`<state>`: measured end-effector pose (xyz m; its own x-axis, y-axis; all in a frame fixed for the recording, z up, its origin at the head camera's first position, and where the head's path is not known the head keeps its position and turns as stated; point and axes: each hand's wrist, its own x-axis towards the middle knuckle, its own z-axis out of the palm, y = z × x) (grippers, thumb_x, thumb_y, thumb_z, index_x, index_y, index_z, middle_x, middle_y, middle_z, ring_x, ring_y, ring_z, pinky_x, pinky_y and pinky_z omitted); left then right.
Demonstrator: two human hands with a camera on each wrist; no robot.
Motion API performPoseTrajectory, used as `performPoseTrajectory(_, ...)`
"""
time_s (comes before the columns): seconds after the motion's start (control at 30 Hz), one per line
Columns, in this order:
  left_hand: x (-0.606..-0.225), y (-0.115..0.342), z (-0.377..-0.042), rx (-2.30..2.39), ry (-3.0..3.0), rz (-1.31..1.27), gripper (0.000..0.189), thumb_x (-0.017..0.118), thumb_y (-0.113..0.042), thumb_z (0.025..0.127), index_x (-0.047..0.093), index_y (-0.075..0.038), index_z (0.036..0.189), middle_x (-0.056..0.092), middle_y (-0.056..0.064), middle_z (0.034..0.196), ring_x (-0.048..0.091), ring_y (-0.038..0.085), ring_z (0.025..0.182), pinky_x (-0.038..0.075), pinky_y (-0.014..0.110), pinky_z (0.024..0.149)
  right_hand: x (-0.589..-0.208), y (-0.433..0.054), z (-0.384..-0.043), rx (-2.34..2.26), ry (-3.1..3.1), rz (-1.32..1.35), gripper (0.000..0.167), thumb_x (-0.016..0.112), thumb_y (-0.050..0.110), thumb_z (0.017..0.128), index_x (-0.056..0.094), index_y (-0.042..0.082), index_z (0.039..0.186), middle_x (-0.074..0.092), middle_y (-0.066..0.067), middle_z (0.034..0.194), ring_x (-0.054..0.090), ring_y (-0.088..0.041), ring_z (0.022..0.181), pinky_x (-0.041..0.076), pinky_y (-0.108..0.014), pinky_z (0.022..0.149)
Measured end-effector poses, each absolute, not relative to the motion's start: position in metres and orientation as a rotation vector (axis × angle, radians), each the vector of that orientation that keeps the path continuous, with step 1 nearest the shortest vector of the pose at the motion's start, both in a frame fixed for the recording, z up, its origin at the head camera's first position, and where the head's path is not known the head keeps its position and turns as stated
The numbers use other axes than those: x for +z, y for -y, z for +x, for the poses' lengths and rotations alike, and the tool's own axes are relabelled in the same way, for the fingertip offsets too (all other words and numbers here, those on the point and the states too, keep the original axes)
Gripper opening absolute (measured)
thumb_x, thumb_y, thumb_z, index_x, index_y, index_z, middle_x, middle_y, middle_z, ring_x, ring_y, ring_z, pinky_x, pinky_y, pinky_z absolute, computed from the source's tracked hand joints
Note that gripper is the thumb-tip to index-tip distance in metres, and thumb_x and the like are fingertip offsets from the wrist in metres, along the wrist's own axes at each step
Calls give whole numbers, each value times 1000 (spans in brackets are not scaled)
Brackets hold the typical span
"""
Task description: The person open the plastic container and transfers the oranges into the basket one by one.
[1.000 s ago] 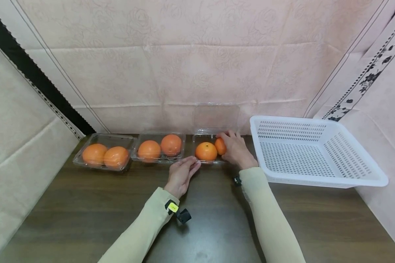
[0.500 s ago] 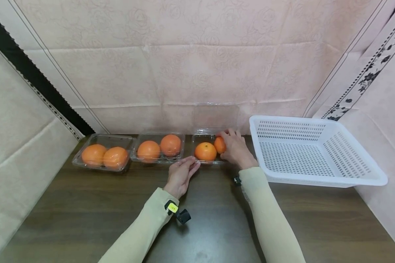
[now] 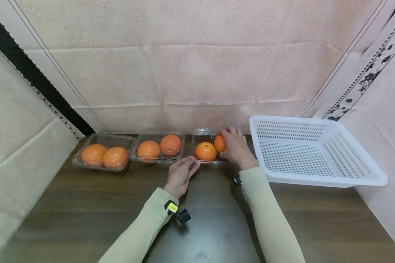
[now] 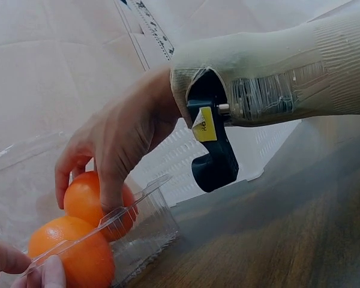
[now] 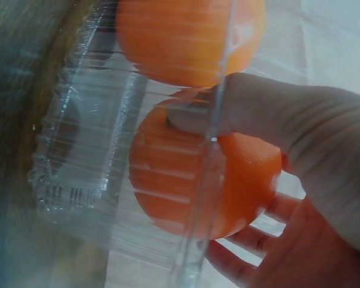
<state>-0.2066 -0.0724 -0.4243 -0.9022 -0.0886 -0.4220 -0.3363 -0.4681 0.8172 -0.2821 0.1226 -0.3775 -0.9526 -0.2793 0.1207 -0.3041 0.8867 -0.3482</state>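
White rectangular plastic basket (image 3: 297,153), walls slotted; just beside it I see a clear ribbed plastic box (image 3: 200,138), lid raised. Left hand (image 3: 181,174) pinches its front rim. Right hand (image 3: 238,149) holds a glossy round orange fruit (image 3: 220,143) inside, a second orange fruit (image 3: 205,151) close by

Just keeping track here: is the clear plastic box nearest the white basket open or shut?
The box is open: its clear lid stands raised at the back, and the right hand reaches in, holding an orange.
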Motion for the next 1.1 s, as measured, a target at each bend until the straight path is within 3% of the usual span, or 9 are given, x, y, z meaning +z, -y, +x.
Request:
performPoseTrajectory(0.7, -425, 74, -207, 2497, -1532, -611, 31, 66, -16, 101, 62, -4, 130, 61, 13, 127, 66, 21, 114, 56, 31, 106, -366, -121, -273, 540, 2922, 471, 71, 87, 13, 78, 54, 13, 141, 48, -12, 141, 39, -35, 124, 44, -52, 108)
performPoseTrajectory(1.1, -425, 73, -206, 2494, -1524, -628, 28, 66, -16, 101, 64, -5, 127, 63, 12, 125, 68, 20, 111, 59, 29, 100, -357, -123, -264, 587, 2884, 473, 70, 86, 14, 79, 54, 13, 141, 49, -12, 139, 40, -34, 124, 44, -52, 108)
